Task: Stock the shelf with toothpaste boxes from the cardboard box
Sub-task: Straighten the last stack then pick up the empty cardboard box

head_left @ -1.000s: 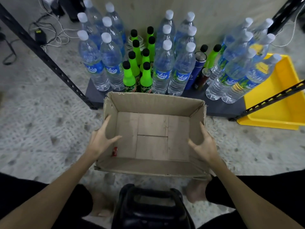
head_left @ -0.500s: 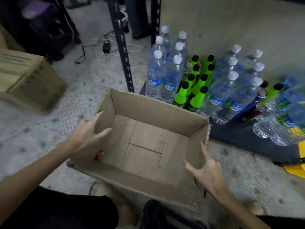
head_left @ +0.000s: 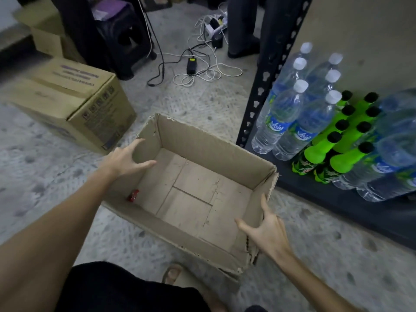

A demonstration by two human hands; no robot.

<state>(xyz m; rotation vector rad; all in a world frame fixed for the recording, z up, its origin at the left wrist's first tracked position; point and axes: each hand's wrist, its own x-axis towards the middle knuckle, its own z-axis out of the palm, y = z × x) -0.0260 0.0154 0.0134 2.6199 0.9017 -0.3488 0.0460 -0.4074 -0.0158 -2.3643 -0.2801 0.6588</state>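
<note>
The open cardboard box (head_left: pixel 191 192) is set on the floor (head_left: pixel 191 104) just beside the front edge of the bottom shelf (head_left: pixel 337 206), close enough, it is judged, for stock to be passed across without reaching. Both of its short walls are engaged from opposite ends. The left hand (head_left: pixel 126 157) is placed at the box's far left corner, fingers spread and loosely curved over the rim with the thumb inside; the right hand (head_left: pixel 267 233) is placed at the near right corner, thumb inside and fingers outside the wall. Whether either wall is actually clamped cannot be told; the fingers appear relaxed rather than clenched, and nothing else is held. A two-ended placement of this kind is judged to suit shifting or lifting the box. No toothpaste boxes are seen anywhere: the interior is bare except for a small red item (head_left: pixel 133 195) lying against the left wall near the front corner, too small to identify. The shelf is occupied by water bottles (head_left: pixel 281 122) and green bottles (head_left: pixel 319 152) grouped at its left end beside the perforated upright (head_left: pixel 263 86). A second, closed carton (head_left: pixel 74 102) stands on the floor to the left, well apart from the shelf.
</note>
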